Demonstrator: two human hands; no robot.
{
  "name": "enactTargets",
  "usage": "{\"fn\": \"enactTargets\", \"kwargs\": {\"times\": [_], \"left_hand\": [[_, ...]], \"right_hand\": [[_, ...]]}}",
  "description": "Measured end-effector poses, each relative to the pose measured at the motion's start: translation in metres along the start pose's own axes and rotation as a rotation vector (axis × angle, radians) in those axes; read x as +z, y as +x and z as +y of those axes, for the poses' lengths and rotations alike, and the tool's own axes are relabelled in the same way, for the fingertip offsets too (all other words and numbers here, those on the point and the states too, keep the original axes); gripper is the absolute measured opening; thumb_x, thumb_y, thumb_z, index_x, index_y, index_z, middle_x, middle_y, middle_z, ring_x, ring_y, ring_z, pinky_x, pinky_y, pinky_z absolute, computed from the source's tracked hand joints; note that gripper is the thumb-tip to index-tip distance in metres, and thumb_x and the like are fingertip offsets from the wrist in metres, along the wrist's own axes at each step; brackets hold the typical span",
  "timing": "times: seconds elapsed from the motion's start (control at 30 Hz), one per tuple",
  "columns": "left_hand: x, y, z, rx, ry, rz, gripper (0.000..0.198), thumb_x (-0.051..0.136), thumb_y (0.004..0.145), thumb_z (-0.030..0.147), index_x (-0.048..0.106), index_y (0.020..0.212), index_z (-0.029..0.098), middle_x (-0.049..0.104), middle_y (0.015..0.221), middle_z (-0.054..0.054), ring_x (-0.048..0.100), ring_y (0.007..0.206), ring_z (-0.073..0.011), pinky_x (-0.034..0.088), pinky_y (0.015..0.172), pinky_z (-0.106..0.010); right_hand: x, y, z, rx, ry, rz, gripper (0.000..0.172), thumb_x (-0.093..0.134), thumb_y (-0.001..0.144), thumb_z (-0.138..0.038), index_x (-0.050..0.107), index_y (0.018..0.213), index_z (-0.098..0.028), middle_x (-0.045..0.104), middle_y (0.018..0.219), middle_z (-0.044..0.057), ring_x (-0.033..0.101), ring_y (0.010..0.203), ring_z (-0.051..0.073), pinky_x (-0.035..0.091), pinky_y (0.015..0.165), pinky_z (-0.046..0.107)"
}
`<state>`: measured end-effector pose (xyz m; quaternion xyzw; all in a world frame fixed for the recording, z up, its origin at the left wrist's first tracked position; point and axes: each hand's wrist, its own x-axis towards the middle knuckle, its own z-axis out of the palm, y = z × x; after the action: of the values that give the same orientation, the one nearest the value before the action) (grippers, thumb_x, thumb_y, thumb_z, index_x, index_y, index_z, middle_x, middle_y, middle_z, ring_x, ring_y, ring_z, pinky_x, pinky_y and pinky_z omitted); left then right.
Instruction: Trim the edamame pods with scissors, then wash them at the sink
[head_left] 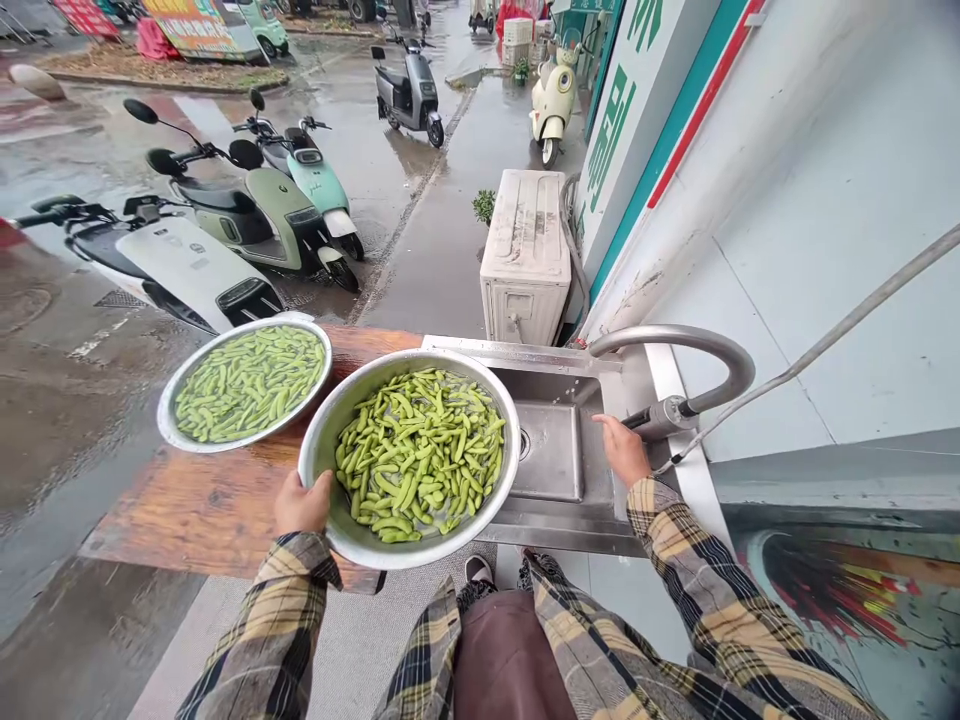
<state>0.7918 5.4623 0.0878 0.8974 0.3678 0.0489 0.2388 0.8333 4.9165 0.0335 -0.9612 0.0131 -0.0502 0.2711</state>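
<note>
My left hand (301, 503) grips the near-left rim of a large metal bowl (330, 430) full of green bean pods (420, 450), tilted a little over the left edge of a steel sink (555, 460). My right hand (622, 450) reaches toward the end of a curved steel faucet (675, 345), its fingers beside the nozzle (660, 418); I cannot tell whether they grip it. A second metal bowl (169, 400) of green pods (251, 380) rests on the wooden board (202, 510) to the left.
A white air-conditioner unit (525, 250) stands behind the sink. Several scooters (255, 210) are parked on wet pavement at left and farther back. A white wall (810, 200) with a grey hose (825, 345) runs along the right.
</note>
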Motion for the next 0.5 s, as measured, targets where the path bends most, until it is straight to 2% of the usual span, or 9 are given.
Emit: {"fn": "enactTargets", "kwargs": {"times": [0.27, 0.4, 0.5], "left_hand": [[0.003, 0.001, -0.005, -0.039, -0.023, -0.017, 0.036, 0.057, 0.077, 0.041, 0.063, 0.100, 0.014, 0.063, 0.078, -0.009, 0.060, 0.081, -0.0272, 0.050, 0.076, -0.039], [0.006, 0.004, -0.009, -0.031, -0.042, -0.006, 0.035, 0.058, 0.073, 0.042, 0.064, 0.096, 0.016, 0.063, 0.077, -0.009, 0.061, 0.081, -0.0296, 0.050, 0.076, -0.041], [0.008, 0.004, -0.012, -0.030, -0.063, 0.009, 0.035, 0.058, 0.070, 0.042, 0.064, 0.093, 0.016, 0.065, 0.079, -0.010, 0.063, 0.081, -0.0298, 0.051, 0.074, -0.040]], "right_hand": [[0.001, -0.002, -0.005, 0.021, 0.048, 0.070, 0.038, 0.035, 0.092, -0.028, 0.068, 0.110, -0.023, 0.075, 0.092, 0.007, 0.069, 0.079, 0.021, 0.048, 0.072, 0.029], [-0.003, -0.002, -0.003, 0.057, 0.080, 0.078, 0.041, 0.033, 0.092, -0.029, 0.069, 0.109, -0.021, 0.074, 0.083, 0.007, 0.068, 0.073, 0.022, 0.049, 0.071, 0.031], [-0.011, 0.000, -0.010, 0.012, 0.064, 0.046, 0.040, 0.033, 0.092, -0.030, 0.068, 0.110, -0.022, 0.074, 0.092, 0.009, 0.068, 0.081, 0.023, 0.051, 0.077, 0.036]]}}
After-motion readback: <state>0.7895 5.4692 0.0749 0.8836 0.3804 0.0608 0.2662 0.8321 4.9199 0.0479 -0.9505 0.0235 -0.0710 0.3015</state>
